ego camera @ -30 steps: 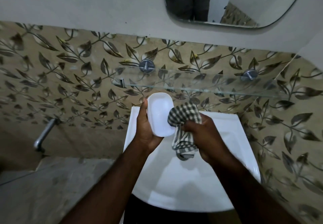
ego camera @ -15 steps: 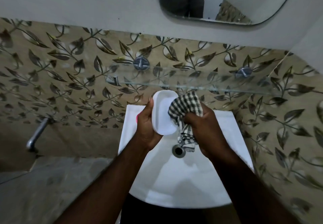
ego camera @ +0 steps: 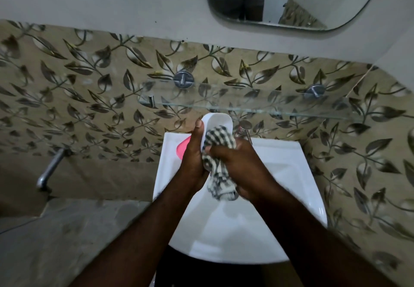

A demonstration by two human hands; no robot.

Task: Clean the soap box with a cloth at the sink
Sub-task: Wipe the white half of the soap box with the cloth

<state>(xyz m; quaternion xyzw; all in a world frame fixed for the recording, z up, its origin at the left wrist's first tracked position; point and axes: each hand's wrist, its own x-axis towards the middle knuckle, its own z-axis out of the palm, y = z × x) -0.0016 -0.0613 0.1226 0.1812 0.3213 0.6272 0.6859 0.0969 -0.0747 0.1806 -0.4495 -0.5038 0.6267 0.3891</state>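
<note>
Two hands work over the sink (ego camera: 291,174): left hand (ego camera: 192,159) grips the soap box (ego camera: 220,122) steady while right hand (ego camera: 242,170) bunches the cloth (ego camera: 218,139) into it.

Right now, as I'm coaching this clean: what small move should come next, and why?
Probably slide the checked cloth up the soap box's hollow. The right hand bunches the cloth against its lower part, the left hand grips the box over the sink, and the top end shows bare.

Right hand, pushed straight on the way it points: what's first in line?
The soap box, held by the left hand; only the checked cloth that the right hand holds lies between. Depth unclear.
</note>
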